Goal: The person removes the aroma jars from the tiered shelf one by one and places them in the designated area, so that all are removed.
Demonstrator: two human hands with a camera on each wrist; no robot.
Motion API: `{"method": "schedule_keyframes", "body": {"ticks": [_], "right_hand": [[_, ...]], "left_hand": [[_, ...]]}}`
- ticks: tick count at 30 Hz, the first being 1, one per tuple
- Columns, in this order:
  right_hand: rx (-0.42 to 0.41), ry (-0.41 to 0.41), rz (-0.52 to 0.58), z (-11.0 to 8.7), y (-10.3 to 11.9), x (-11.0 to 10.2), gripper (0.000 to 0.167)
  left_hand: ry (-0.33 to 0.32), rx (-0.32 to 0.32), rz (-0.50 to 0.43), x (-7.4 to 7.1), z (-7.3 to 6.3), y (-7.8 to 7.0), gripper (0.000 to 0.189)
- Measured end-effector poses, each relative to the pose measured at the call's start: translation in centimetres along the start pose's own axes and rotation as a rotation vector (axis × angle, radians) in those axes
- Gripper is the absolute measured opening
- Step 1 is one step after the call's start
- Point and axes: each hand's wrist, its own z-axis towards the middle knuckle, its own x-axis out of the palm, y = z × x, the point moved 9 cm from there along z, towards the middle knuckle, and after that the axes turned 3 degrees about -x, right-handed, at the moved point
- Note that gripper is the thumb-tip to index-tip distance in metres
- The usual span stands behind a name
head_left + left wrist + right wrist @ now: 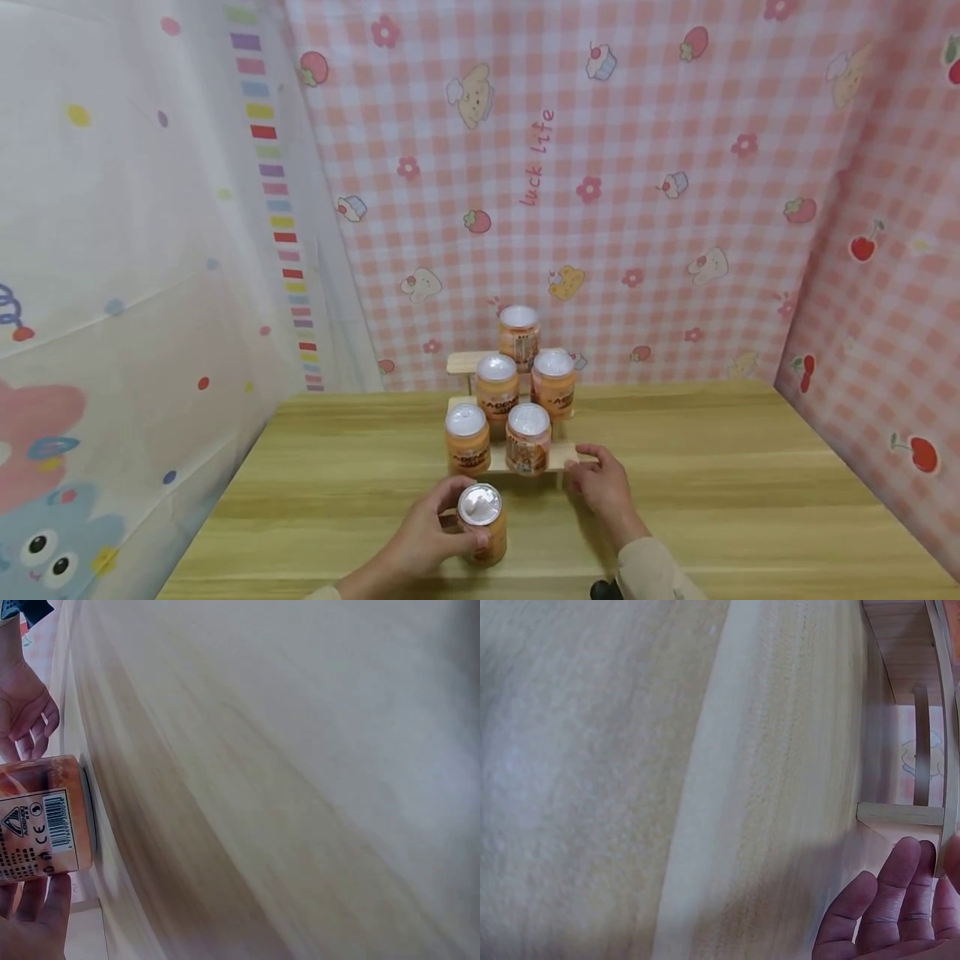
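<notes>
My left hand (431, 533) grips an orange can (491, 542) with a silver lid, fingers and thumb around its sides. The can is upright in front of a three-tier wooden stand (468, 362), close to the table. In the left wrist view, the can (37, 825) shows a barcode label, and the left fingers (56, 907) press against its side. My right hand (603, 487) pinches the right end of the stand's lowest shelf. In the right wrist view, the right hand (900, 907) has its fingers under the shelf board (950, 750) and its thumb on the other side.
Two cans stand on the lowest shelf, including the left one (467, 442); two are on the middle shelf and one can (519, 337) on the top. The wooden table (735, 500) meets a pink checked backdrop (637, 233) behind. A white patterned curtain (150, 208) hangs at left.
</notes>
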Motion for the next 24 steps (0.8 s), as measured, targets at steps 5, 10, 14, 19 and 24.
{"method": "schedule_keyframes", "body": {"ticks": [5,10,14,19,24], "right_hand": [[0.005,-0.002,-0.006,0.0,0.1,-0.2,0.035],[0.015,0.000,0.012,-0.1,-0.2,0.0,0.035],[0.019,0.005,0.014,-0.1,-0.4,0.2,0.035],[0.011,-0.003,0.002,-0.1,-0.3,0.0,0.034],[0.014,-0.008,0.015,0.0,-0.3,-0.2,0.034]], "left_hand": [[0.001,-0.006,0.000,-0.6,-0.1,0.1,0.062],[-0.015,0.002,0.073,-1.3,-0.6,0.1,0.067],[-0.053,-0.004,0.120,-2.3,-1.2,0.0,0.069],[-0.132,-0.013,0.110,-4.5,-1.3,-0.8,0.059],[-0.267,0.006,0.091,-7.4,0.0,-2.3,0.049]]}}
